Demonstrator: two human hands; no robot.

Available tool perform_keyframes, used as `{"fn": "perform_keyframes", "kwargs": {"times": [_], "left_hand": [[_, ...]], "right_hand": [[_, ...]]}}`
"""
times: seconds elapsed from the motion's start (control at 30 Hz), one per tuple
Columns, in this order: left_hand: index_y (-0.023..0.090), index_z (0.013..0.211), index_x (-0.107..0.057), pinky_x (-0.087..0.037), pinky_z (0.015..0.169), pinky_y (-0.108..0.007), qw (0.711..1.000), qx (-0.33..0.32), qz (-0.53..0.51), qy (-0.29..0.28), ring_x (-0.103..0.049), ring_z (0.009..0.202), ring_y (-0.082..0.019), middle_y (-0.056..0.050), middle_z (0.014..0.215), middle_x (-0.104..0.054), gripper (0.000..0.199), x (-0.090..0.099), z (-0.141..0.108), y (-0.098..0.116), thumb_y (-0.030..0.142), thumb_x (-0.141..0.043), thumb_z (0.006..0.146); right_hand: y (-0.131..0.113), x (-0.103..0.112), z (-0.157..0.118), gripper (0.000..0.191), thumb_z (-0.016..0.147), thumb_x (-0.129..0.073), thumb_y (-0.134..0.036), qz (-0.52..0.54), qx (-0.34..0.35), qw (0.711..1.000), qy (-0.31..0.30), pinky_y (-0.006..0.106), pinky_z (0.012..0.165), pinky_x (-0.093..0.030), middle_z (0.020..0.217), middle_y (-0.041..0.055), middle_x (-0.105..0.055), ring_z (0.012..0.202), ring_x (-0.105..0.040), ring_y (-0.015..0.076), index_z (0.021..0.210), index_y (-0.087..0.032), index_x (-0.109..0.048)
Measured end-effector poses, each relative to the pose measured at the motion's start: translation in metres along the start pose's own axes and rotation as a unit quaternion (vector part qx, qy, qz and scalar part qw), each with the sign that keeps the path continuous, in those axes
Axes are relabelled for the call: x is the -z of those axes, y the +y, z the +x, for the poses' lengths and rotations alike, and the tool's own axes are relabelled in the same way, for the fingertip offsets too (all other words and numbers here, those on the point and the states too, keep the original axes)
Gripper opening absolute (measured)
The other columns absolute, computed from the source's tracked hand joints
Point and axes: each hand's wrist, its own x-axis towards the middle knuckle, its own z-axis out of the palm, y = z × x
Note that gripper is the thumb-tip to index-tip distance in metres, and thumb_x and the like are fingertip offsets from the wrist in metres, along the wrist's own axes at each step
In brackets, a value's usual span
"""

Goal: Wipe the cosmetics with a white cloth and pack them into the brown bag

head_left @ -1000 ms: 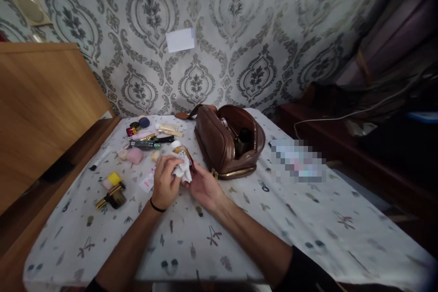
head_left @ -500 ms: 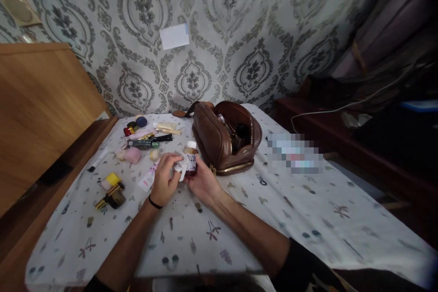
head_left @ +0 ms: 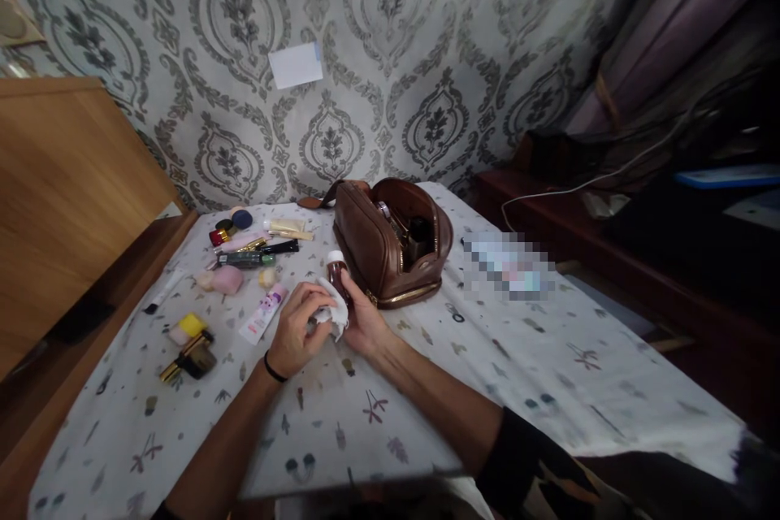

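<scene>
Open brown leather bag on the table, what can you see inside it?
Inside the open brown leather bag are a dark rounded container and, left of it, some small items too unclear to name. The bag's walls hide whatever lies lower.

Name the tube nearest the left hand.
The white tube with purple print, beside the left hand; the cream tube and black tube lie farther back.

Left hand [head_left: 301, 329]: pressed a white cloth [head_left: 334, 310] to the bottle, frame centre
Right hand [head_left: 366, 317]: held the white-capped bottle [head_left: 337, 272]
Brown bag [head_left: 364, 248]: stood open behind the right hand
Pink-and-white tube [head_left: 263, 314]: lay left of the left hand
</scene>
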Motion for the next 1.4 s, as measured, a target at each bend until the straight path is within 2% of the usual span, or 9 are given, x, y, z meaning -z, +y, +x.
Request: {"fn": "perform_keyframes", "kwargs": {"times": [0.17,0.3,0.43,0.6,0.73,0.83,1.07,1.2,1.4], "left_hand": [[0.021,0.098,-0.061,-0.05,0.084,-0.035,0.998,0.033,0.022,0.05,-0.058,0.096,-0.021,-0.006,0.098,-0.059,0.024,0.001,-0.001,-0.008,0.008,-0.051,0.081],[0.021,0.103,-0.06,-0.051,0.079,-0.031,0.991,0.082,0.017,0.107,-0.058,0.097,-0.02,-0.006,0.102,-0.06,0.028,0.004,-0.002,-0.018,0.008,-0.051,0.081],[0.021,0.108,-0.059,-0.051,0.077,-0.028,0.982,0.148,-0.009,0.12,-0.06,0.1,-0.019,-0.006,0.105,-0.062,0.031,0.004,-0.003,-0.025,0.009,-0.05,0.082],[0.021,0.1,-0.061,-0.049,0.075,-0.029,0.987,0.137,-0.015,0.086,-0.061,0.089,-0.018,-0.004,0.097,-0.063,0.026,0.004,-0.002,-0.023,0.01,-0.05,0.08],[0.021,0.093,-0.062,-0.048,0.073,-0.029,0.995,0.084,-0.016,0.044,-0.059,0.085,-0.018,-0.004,0.092,-0.063,0.021,0.005,0.0,-0.017,0.01,-0.051,0.079],[0.021,0.092,-0.063,-0.047,0.072,-0.029,0.996,0.088,-0.023,0.019,-0.059,0.084,-0.018,-0.004,0.09,-0.063,0.018,0.005,0.0,-0.016,0.012,-0.051,0.082],[0.021,0.101,-0.061,-0.047,0.075,-0.03,0.976,0.184,-0.012,0.117,-0.06,0.086,-0.018,-0.004,0.095,-0.064,0.018,0.003,-0.004,-0.027,0.018,-0.05,0.087],[0.02,0.096,-0.063,-0.047,0.072,-0.027,0.981,0.175,-0.041,0.071,-0.061,0.087,-0.018,-0.003,0.092,-0.064,0.018,0.006,-0.002,-0.027,0.015,-0.052,0.082],[0.019,0.092,-0.062,-0.044,0.064,-0.024,0.988,0.112,-0.086,-0.062,-0.058,0.079,-0.016,-0.003,0.087,-0.061,0.021,0.009,0.001,-0.016,0.009,-0.05,0.078]], "right_hand": [[0.003,-0.004,-0.005,0.024,0.074,-0.082,-0.031,-0.038,0.012,0.999,-0.014,0.024,0.068,-0.051,0.082,-0.0006,-0.074,0.072,-0.065,0.0135,0.091,-0.018,-0.072],[0.008,-0.009,-0.011,0.025,0.069,-0.085,-0.034,-0.075,0.013,0.996,-0.04,0.022,0.053,-0.044,0.069,-0.0013,-0.07,0.06,-0.058,0.0115,0.079,-0.016,-0.072],[0.008,-0.014,-0.017,0.031,0.065,-0.088,-0.037,-0.099,0.026,0.992,-0.067,0.02,0.047,-0.039,0.064,-0.0027,-0.066,0.055,-0.053,0.0096,0.079,-0.015,-0.072],[0.004,-0.011,-0.012,0.04,0.065,-0.089,-0.034,-0.066,0.063,0.995,-0.046,0.024,0.058,-0.05,0.08,-0.0033,-0.072,0.068,-0.062,0.0138,0.098,-0.022,-0.07],[0.002,-0.002,0.0,0.022,0.077,-0.081,-0.031,-0.022,0.059,0.998,-0.029,0.024,0.063,-0.052,0.081,-0.0022,-0.073,0.071,-0.064,0.0134,0.091,-0.02,-0.07],[0.001,0.0,0.006,0.007,0.085,-0.073,-0.025,0.003,0.051,0.999,-0.017,0.025,0.072,-0.054,0.084,-0.0017,-0.075,0.076,-0.066,0.0134,0.088,-0.02,-0.07],[0.003,-0.006,-0.001,0.011,0.093,-0.062,-0.023,0.029,-0.017,0.999,-0.012,0.027,0.074,-0.056,0.089,0.0038,-0.076,0.077,-0.068,0.015,0.093,-0.015,-0.071],[0.001,-0.006,0.0,0.013,0.094,-0.061,-0.023,0.047,-0.012,0.999,0.006,0.024,0.077,-0.056,0.086,0.0023,-0.076,0.078,-0.068,0.0132,0.09,-0.016,-0.071],[-0.009,-0.005,0.003,0.022,0.096,-0.058,-0.035,0.051,-0.015,0.998,0.025,0.034,0.079,-0.058,0.085,0.0034,-0.076,0.084,-0.07,0.0196,0.092,-0.018,-0.07]]}}
